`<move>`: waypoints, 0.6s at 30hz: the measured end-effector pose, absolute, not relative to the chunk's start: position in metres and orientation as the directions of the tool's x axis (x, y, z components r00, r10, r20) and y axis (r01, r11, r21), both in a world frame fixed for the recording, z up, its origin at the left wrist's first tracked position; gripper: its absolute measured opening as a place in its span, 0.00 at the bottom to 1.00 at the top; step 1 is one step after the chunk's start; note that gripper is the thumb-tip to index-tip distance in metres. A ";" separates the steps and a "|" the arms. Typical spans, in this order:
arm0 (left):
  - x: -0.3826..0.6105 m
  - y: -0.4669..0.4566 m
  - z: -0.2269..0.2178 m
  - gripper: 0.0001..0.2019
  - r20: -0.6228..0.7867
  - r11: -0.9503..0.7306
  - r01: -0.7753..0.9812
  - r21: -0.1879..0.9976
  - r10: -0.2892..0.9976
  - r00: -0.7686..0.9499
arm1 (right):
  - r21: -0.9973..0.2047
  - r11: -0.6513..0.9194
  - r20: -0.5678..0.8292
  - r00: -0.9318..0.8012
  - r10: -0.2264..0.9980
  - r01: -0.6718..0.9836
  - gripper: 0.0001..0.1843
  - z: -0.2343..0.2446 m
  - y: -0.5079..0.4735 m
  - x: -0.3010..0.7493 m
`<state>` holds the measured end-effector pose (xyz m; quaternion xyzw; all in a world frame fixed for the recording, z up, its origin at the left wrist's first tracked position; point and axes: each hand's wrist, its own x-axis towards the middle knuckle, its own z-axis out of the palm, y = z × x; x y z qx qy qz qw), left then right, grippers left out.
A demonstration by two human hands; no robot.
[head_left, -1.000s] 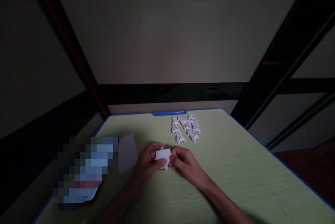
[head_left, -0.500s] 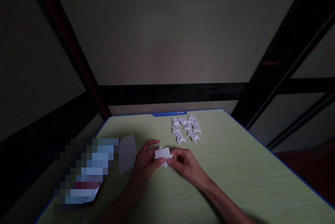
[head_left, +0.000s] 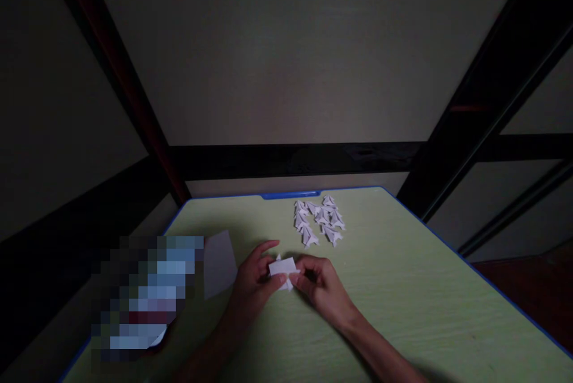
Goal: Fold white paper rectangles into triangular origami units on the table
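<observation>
Between my two hands is a small piece of folded white paper (head_left: 283,266), with a flat rectangular flap on top and pointed corners sticking out. My left hand (head_left: 257,275) pinches its left side, thumb on top and the index finger stretched out beyond it. From the right, my right hand (head_left: 320,281) grips the other side between thumb and bent fingers. Both thumbs press close together near the paper's lower edge. The fingertips beneath the paper are hidden.
Several folded white paper figures (head_left: 322,216) lie grouped near the table's far edge. A flat sheet of paper (head_left: 219,265) rests left of my left hand. Farther left is a pixelated, bright screen-like object (head_left: 156,293). The pale green table (head_left: 425,287) has a blue rim.
Both hands have shifted slightly right and nearer to me with the folded paper, which is tilted a little more. My thumbs remain on it.
</observation>
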<state>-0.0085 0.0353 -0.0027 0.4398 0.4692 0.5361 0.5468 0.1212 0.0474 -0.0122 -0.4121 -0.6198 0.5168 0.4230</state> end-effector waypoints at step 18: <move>-0.011 0.034 0.000 0.24 -0.027 0.020 -0.104 0.994 0.997 -0.071 | -0.992 0.119 0.101 -0.327 0.940 0.037 0.10 -0.008 0.047 0.119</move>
